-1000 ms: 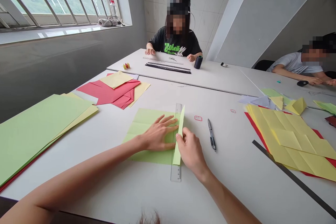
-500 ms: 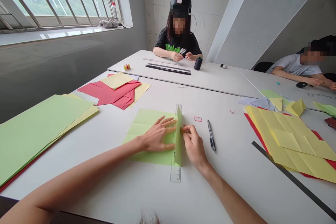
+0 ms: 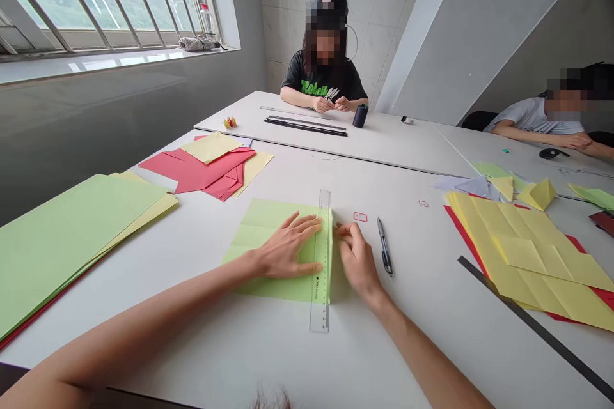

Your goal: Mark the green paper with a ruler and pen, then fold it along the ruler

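Note:
A creased sheet of light green paper [image 3: 259,220] lies on the white table. Across it, close to its right edge, runs a clear plastic ruler [image 3: 320,319]. My left hand [image 3: 290,246] is spread flat over both, fingertips on the ruler. The narrow strip of paper right of the ruler is bent up along its outer edge. Just beside that edge is my right hand [image 3: 355,255], fingers curled together with nothing visible in them; a small gap seems to separate the fingertips from the paper.
A pen [image 3: 384,246] lies right of my right hand. Green sheets [image 3: 86,223] are stacked at left, red paper [image 3: 196,169] behind. Folded yellow sheets [image 3: 542,249] and a dark strip [image 3: 527,326] lie at right. Across the table a person [image 3: 326,77] works; another sits far right.
The paper's right strip stood up against the ruler and now leans back outward, showing the ruler's markings. My right hand has drawn slightly away from it; my left hand stays put.

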Action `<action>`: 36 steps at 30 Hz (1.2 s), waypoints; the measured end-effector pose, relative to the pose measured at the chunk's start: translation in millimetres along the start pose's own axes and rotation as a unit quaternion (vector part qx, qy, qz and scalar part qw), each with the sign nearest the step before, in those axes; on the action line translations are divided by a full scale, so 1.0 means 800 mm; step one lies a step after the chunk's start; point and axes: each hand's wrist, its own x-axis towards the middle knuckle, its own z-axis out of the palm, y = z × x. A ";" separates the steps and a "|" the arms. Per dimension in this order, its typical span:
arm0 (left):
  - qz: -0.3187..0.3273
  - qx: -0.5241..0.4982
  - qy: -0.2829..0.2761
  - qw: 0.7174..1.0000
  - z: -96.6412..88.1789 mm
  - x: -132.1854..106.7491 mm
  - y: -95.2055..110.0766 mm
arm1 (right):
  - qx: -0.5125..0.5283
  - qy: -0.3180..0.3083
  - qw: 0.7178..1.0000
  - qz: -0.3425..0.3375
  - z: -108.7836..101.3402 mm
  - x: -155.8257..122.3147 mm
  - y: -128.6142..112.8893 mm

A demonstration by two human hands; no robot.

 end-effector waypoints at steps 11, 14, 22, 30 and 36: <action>0.023 0.006 -0.013 1.000 -0.004 0.002 0.002 | -0.118 0.035 0.984 -0.127 0.034 0.031 0.023; 0.018 0.006 -0.015 1.000 -0.005 0.002 0.003 | -0.095 0.024 0.990 -0.102 0.029 0.032 0.023; -0.007 -0.003 0.004 1.000 0.000 -0.003 0.000 | -0.100 0.012 0.993 -0.062 0.009 0.051 0.010; 0.018 0.012 -0.019 1.000 -0.004 0.001 0.001 | -0.128 0.019 0.985 -0.118 0.033 0.061 0.016; -0.004 -0.005 0.003 1.000 -0.001 -0.002 0.000 | -0.073 -0.026 0.995 -0.057 -0.002 0.033 0.007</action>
